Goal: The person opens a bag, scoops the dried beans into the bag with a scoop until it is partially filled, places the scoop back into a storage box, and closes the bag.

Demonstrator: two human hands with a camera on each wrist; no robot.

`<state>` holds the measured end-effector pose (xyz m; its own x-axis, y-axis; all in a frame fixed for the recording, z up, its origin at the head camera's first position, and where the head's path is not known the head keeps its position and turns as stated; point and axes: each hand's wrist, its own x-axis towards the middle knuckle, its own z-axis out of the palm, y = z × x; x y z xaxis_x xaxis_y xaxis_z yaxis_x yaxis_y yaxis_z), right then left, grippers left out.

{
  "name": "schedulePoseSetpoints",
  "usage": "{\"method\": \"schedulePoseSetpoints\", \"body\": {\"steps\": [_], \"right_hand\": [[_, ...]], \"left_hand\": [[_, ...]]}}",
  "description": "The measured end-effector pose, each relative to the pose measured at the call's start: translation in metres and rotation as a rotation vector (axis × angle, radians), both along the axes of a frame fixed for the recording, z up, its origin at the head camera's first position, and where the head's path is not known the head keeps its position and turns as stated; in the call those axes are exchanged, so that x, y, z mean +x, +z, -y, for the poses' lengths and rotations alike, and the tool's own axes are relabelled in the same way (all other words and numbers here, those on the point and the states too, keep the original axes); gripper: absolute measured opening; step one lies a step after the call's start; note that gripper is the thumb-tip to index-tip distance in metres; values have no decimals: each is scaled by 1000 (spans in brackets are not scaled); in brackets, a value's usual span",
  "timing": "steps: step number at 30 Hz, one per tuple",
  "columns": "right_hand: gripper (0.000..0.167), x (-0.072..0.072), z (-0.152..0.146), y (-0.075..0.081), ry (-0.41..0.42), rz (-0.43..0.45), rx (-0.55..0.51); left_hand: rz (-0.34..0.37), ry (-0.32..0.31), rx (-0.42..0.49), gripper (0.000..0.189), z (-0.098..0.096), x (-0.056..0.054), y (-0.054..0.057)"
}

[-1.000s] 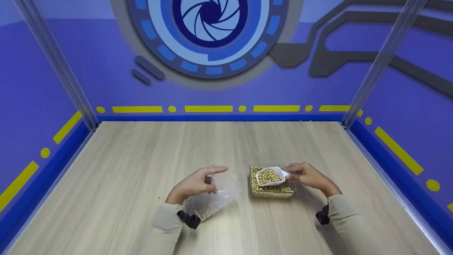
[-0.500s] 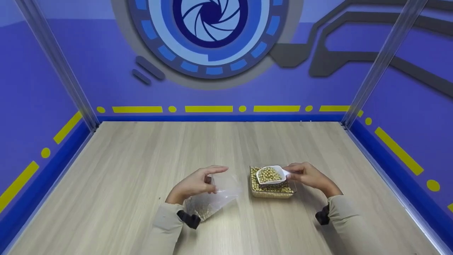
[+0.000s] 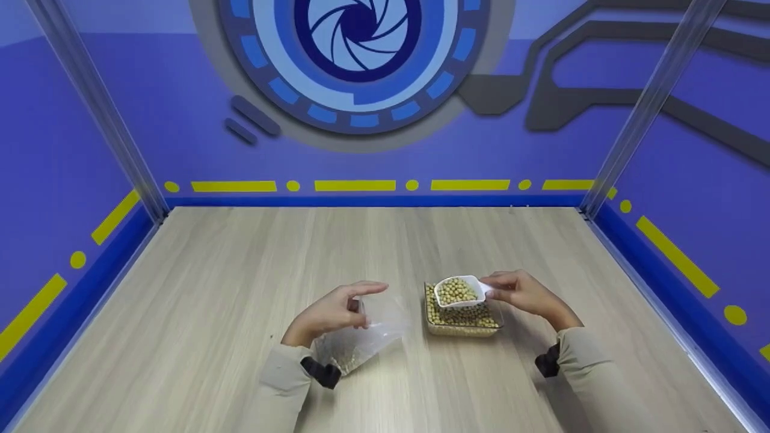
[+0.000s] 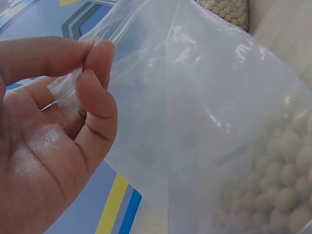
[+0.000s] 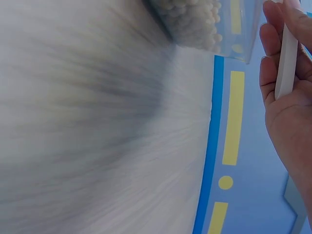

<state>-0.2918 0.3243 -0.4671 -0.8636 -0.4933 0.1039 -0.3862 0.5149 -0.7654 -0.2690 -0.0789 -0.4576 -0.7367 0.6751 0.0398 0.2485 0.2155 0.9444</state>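
My left hand (image 3: 328,313) pinches the open top edge of a clear zip bag (image 3: 385,322) between thumb and curled fingers. In the left wrist view, the beans (image 4: 287,190) lie in the bag's lower part. My right hand (image 3: 529,294) grips the handle (image 5: 287,63) of a white scoop (image 3: 479,287), which is heaped with round yellowish beans, like soybeans. The scoop is held level just above a clear rectangular container (image 3: 463,328) of the same beans. Part of the container's far side is hidden behind the scoop.
All of this is on a pale wood-grain table (image 3: 271,252). Blue and purple panels (image 3: 150,120) wall it in at the back and both sides, with metal posts (image 3: 649,108) at the corners. The bag lies left of the container, with a gap between them.
My right hand has raised the loaded scoop slightly from the beans in the container. My left hand and the bag stay where they were.
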Motion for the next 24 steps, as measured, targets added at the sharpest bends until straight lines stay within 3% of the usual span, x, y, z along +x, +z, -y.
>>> {"method": "schedulePoseSetpoints", "body": {"steps": [24], "right_hand": [[32, -4, 27, 16, 62, 18, -10]], "left_hand": [[1, -13, 18, 68, -1, 0, -1]]}}
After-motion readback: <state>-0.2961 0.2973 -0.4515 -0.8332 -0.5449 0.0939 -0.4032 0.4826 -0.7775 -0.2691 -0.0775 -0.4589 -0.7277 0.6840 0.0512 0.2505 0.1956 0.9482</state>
